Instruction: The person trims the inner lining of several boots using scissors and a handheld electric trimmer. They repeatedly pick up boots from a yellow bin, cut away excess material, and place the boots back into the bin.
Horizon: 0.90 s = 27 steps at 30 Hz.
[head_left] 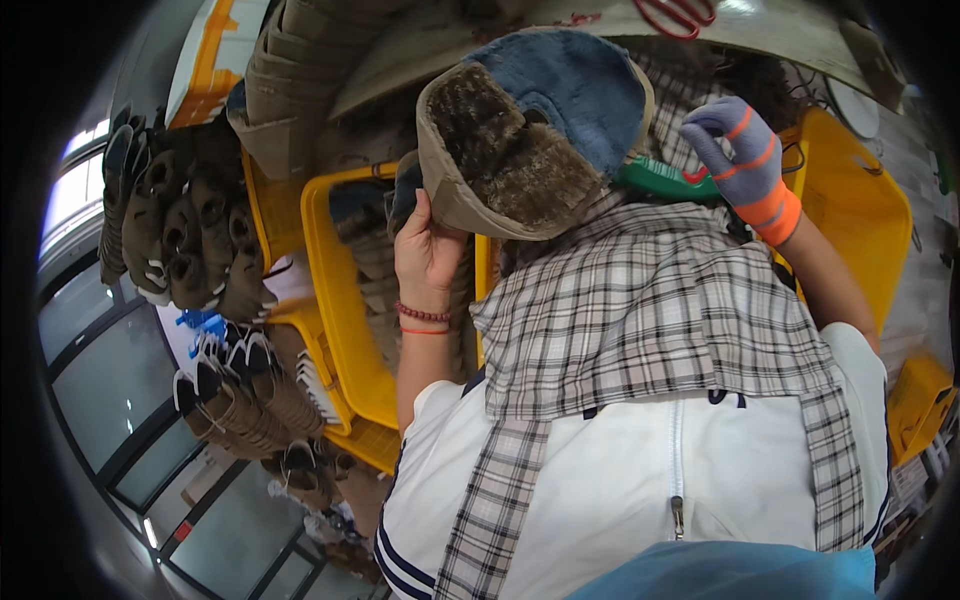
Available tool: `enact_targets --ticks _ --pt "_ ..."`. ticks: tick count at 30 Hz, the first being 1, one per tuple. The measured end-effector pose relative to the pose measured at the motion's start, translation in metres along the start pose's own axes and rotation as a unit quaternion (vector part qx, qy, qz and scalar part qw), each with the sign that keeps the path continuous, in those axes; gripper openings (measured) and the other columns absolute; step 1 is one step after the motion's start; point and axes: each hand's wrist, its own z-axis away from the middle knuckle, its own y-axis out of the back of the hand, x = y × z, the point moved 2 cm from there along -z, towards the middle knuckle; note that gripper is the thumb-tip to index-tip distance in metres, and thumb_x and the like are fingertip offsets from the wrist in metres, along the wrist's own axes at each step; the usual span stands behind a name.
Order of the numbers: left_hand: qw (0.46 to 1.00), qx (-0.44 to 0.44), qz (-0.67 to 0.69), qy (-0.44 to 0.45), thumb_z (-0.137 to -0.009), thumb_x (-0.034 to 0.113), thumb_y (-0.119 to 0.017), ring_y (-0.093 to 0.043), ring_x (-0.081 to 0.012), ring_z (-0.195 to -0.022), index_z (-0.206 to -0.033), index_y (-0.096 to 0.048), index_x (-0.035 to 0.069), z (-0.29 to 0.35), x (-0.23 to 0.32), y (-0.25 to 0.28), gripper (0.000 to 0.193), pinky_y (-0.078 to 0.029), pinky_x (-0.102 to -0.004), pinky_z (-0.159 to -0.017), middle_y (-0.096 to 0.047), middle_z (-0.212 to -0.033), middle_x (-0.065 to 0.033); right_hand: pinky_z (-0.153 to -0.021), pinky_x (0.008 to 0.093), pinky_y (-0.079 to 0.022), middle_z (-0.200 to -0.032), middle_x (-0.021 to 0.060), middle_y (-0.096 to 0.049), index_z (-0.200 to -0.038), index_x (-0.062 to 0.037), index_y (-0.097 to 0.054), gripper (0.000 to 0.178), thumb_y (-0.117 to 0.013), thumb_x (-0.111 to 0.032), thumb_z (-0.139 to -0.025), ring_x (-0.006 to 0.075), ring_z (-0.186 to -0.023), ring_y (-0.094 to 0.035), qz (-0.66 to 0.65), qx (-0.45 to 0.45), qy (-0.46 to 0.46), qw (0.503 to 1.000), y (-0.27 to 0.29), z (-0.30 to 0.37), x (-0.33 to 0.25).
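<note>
My left hand (428,250) grips the lower left edge of a tan shoe upper (450,200), thumb on its outer side. Thick brown fur and blue fleece line the upper, and its inside faces up. Over to the right, apart from the upper, is my right hand (745,165) in a grey-purple glove with orange bands. Its fingers are curled and the fingertips meet in a pinch; whatever may be between them is too small to see. Just below those fingers lies a green object (665,180) with a red part beside it.
Red-handled scissors (680,15) lie on the table (560,12) at the far side. A yellow crate (345,300) of uppers stands left, another yellow crate (870,200) right. Stacked tan uppers (290,110) rise at the far left. Brown shoes (185,220) hang in bunches beyond. A plaid apron (640,310) covers my front.
</note>
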Motion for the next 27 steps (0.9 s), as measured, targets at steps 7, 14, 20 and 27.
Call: enact_targets --ticks 7,14,20,27 --pt "0.998 0.033 0.044 0.027 -0.095 0.019 -0.045 -0.055 -0.0241 -0.106 -0.117 -0.053 0.001 0.001 0.000 0.040 0.029 -0.042 -0.0399 -0.096 -0.058 -0.115 -0.0113 -0.079 0.0361 -0.046 -0.103 0.0109 -0.059 -0.107 -0.0078 -0.059 0.045 -0.069 -0.036 -0.074 0.0273 -0.093 -0.057 0.171 -0.327 -0.134 0.920 -0.044 0.050 0.036" --pt "0.997 -0.021 -0.047 0.059 -0.095 0.018 -0.044 -0.052 -0.0249 -0.111 -0.121 -0.049 -0.002 -0.002 -0.008 0.029 0.033 -0.041 -0.0385 -0.097 -0.055 -0.121 -0.0125 -0.075 0.0312 -0.048 -0.092 0.0037 -0.063 -0.096 -0.0100 -0.064 0.026 -0.070 -0.007 -0.071 0.0213 -0.084 -0.060 0.094 -0.033 0.114 0.989 -0.016 -0.019 -0.011" --pt "0.989 -0.074 -0.017 0.130 -0.096 0.017 -0.042 -0.053 -0.0249 -0.110 -0.119 -0.051 -0.001 -0.012 -0.014 0.023 0.031 -0.040 -0.0390 -0.100 -0.056 -0.120 -0.0131 -0.086 0.0325 -0.043 -0.116 0.0029 -0.059 -0.112 -0.0115 -0.059 0.034 -0.056 -0.012 -0.077 0.0196 -0.103 -0.056 0.195 -0.342 0.207 0.896 -0.110 -0.048 -0.036" --pt "0.984 -0.091 0.075 0.133 -0.096 0.020 -0.043 -0.056 -0.0258 -0.108 -0.121 -0.048 -0.004 0.000 -0.031 0.041 0.035 -0.047 -0.0363 -0.093 -0.055 -0.120 -0.0158 -0.086 0.0332 -0.043 -0.112 0.0026 -0.059 -0.115 -0.0132 -0.058 0.034 -0.053 -0.017 -0.081 0.0205 -0.102 -0.056 0.286 -0.311 0.156 0.893 -0.135 -0.044 0.004"
